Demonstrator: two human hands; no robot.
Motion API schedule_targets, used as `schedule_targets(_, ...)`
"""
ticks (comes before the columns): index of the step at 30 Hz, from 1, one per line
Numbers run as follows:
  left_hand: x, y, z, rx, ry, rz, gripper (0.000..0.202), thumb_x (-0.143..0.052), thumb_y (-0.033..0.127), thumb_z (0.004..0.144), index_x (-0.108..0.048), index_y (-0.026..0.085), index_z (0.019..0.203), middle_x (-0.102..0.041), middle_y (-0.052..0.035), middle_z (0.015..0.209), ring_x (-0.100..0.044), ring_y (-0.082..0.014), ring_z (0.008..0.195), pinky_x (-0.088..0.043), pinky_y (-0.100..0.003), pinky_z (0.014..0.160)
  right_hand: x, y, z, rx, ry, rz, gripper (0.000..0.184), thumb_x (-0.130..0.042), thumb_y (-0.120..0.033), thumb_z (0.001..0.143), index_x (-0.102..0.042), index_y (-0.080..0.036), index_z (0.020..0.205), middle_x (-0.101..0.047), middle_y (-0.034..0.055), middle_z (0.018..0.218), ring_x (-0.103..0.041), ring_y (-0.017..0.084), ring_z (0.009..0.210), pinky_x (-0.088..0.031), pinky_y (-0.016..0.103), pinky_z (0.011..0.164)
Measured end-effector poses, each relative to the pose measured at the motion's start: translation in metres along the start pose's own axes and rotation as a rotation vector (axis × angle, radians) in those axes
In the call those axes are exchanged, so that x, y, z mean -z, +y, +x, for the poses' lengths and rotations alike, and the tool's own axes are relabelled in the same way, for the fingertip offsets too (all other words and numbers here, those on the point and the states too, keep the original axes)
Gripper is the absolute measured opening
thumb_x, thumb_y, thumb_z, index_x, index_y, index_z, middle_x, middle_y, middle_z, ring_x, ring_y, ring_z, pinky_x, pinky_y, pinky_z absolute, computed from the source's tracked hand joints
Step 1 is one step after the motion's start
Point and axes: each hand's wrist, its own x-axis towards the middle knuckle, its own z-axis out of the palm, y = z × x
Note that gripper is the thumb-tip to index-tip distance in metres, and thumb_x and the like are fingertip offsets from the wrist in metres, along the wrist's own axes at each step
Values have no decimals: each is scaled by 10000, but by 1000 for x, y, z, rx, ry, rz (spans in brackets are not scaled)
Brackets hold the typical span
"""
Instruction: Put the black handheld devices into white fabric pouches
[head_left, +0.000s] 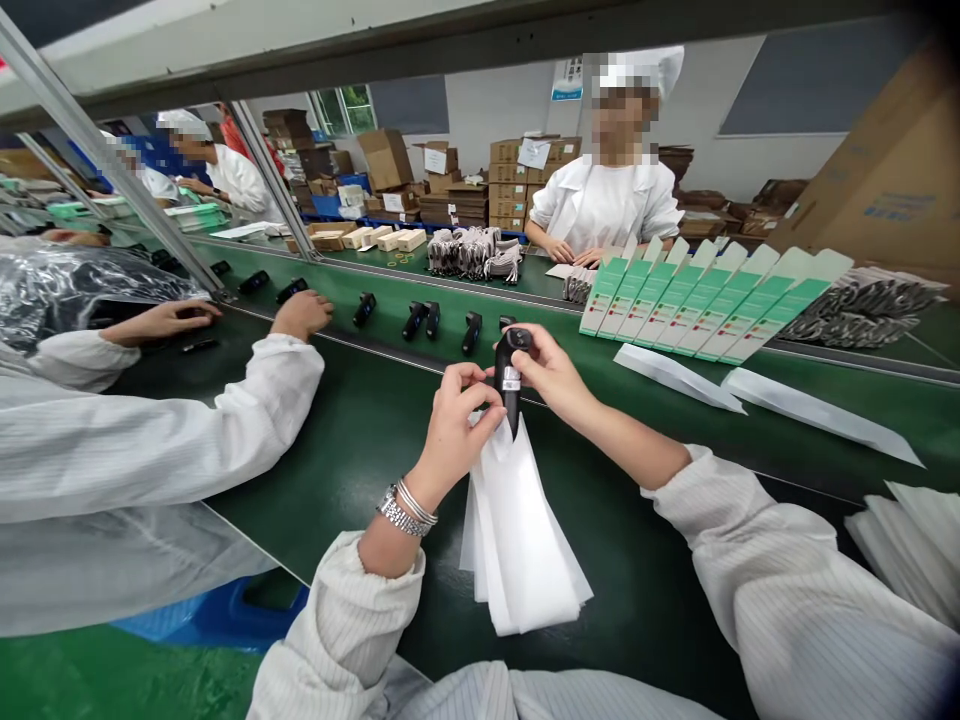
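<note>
My right hand grips a black handheld device with a rounded head and a silvery band on its stem. The device stands roughly upright, its lower end at the mouth of a white sleeve bag. My left hand pinches the top of that bag, fingers closed near the device's stem. Several thin white bags hang together in a fan below my left hand, over the green bench. What the device is for does not show.
Several black devices lie along the green line. Green-and-white boxes stand at right, with white sleeves before them and stacked bags nearer. A co-worker's arms reach in from the left. Another person works opposite.
</note>
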Motion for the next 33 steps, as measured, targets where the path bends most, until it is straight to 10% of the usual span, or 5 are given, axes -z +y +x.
schedule_targets(10, -3, 3, 0, 78, -19, -118, 53, -621, 191, 874, -619, 179, 823, -447, -64, 1117, -489, -203, 1146, -430, -351, 1019, 21, -4, 9, 19, 300, 146, 519, -720, -424, 747, -372, -319, 1118, -507, -12, 1063, -665, 180, 882, -578, 389, 775)
schedule_targets(17, -3, 8, 3, 84, -26, -149, 77, -573, 213, 910, -589, 181, 842, -448, -64, 1084, -486, -189, 1127, -431, -343, 1043, 0, 1, -12, -401, -79, 148, 507, -721, -284, 703, -459, -279, 1137, -515, -12, 971, -568, 107, 752, -526, 229, 590)
schedule_targets(21, 1, 6, 4, 82, 3, -123, 76, -580, 207, 905, -587, 179, 835, -448, -55, 1054, -490, -181, 1101, -432, -329, 1032, 1, -1, -18, -361, -322, -67, 429, -672, -220, 711, -524, -229, 1114, -530, 9, 972, -542, 103, 717, -452, 180, 504)
schedule_targets(28, 7, -3, -4, 44, -110, -59, 105, -557, 233, 926, -630, 182, 869, -447, -72, 1123, -493, -191, 1122, -429, -333, 1015, 31, -10, 0, -71, 214, -18, 510, -644, -336, 763, -381, -305, 1199, -518, 31, 1192, -663, 205, 950, -576, 319, 702)
schedule_targets(33, 6, -5, -7, -3, -187, -2, 57, -610, 198, 886, -601, 179, 833, -454, -66, 1162, -487, -208, 1146, -401, -366, 1050, 29, -11, 0, -68, 241, 13, 503, -646, -348, 760, -378, -311, 1183, -490, 28, 1213, -663, 197, 958, -587, 342, 732)
